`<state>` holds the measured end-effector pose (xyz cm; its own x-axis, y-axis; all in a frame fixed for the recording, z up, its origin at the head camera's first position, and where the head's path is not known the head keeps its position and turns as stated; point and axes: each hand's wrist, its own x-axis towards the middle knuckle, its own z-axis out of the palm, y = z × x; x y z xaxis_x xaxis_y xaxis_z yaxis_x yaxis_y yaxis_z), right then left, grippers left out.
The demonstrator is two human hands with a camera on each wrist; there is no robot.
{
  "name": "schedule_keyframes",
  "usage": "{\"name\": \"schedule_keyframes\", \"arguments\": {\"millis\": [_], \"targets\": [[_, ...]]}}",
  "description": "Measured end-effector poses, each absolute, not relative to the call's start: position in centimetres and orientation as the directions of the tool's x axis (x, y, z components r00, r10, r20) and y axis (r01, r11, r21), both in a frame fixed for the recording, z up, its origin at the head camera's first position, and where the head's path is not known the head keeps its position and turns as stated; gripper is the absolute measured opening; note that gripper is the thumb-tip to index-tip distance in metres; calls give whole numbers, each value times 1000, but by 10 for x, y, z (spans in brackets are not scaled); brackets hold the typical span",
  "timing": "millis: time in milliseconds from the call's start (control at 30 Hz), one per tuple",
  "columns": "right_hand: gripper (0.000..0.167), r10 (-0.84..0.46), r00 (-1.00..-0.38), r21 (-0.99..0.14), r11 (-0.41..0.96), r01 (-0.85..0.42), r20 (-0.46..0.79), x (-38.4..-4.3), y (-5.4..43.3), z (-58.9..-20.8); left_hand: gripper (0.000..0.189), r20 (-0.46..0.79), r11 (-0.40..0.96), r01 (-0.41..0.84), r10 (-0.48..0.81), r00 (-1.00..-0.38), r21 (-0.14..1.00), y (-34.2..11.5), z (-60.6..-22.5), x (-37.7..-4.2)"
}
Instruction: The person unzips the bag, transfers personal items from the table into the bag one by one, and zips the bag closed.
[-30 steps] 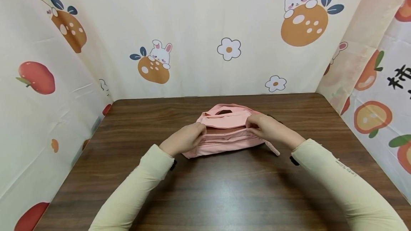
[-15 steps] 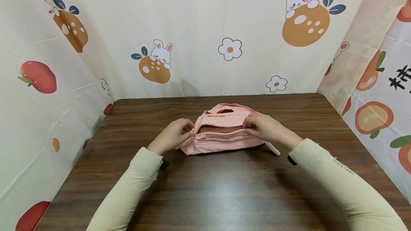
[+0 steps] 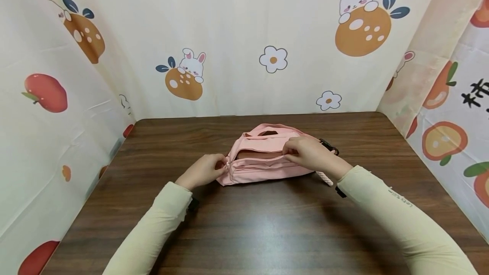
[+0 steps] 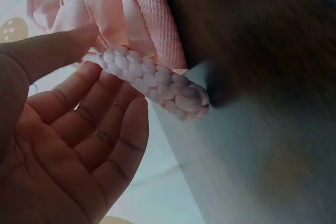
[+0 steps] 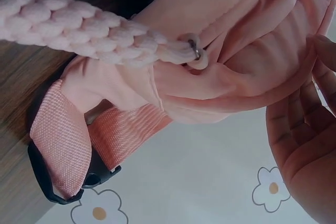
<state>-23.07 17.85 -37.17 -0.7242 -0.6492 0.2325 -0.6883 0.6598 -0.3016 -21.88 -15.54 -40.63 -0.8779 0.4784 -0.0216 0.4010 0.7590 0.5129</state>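
Observation:
A pink waist bag (image 3: 273, 175) lies on the table, its long top pocket gaping. At the bag's left end my left hand (image 3: 204, 171) pinches the base of a braided zipper pull (image 4: 152, 82) between thumb and forefinger; the other fingers are loosely bent in the left wrist view. My right hand (image 3: 307, 152) pinches the front edge of the pocket opening, right of its middle. In the right wrist view, a second braided zipper pull (image 5: 79, 27) hangs from a metal ring at the other end, away from my right hand (image 5: 310, 145).
A black buckle (image 3: 328, 147) on a pink webbing strap (image 5: 63, 140) sits at the bag's right end. The dark wooden table (image 3: 263, 232) extends around the bag. A printed curtain (image 3: 237, 33) stands behind the table and along both sides.
My left hand has let go of the opening's left edge and moved left to the braided pull. My right hand has shifted slightly left along the opening, uncovering the buckle.

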Motion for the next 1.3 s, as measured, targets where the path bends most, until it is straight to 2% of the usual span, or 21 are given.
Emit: {"name": "schedule_keyframes", "arguments": {"millis": [200,333,700,900,1133,1300], "targets": [[10,-641,-734,-321,662,-677,226,-231,180,-373,9,-26,745,422,506,-862,517,-164,-410,-219],[11,-637,-734,-344,652,-676,234,-232,181,-375,8,-16,737,393,480,-877,550,-168,-408,-217],[11,-619,-756,-379,661,-648,213,-234,181,-374,10,148,674,397,397,-906,623,-169,-394,-214],[11,-628,-753,-397,651,-647,197,-235,179,-370,10,189,655,383,348,-918,652,-167,-389,-213],[6,-625,-757,-445,633,-634,189,-234,158,-356,8,257,620,387,292,-921,682,-164,-379,-212],[3,-616,-752,-429,628,-649,236,-234,131,-345,10,306,605,407,269,-913,684,-163,-374,-211]]}}
